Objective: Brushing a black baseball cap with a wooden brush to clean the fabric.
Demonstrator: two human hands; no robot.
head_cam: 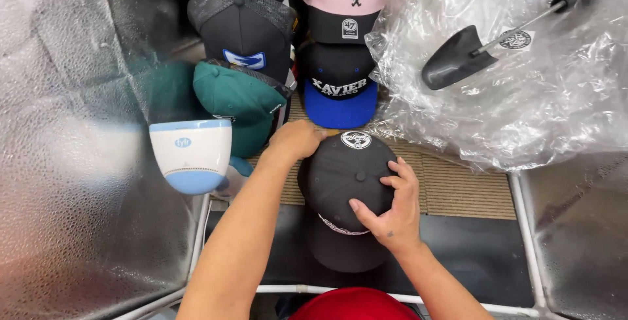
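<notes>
I steady the black cap [343, 176] with 2 hands: right hand [387, 210] spread over its crown, left hand [296, 140] curled at the front edge, fingers hidden.

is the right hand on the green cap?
No, the right hand rests on the crown of the black cap, while the green cap lies apart, up and to the left.
</notes>
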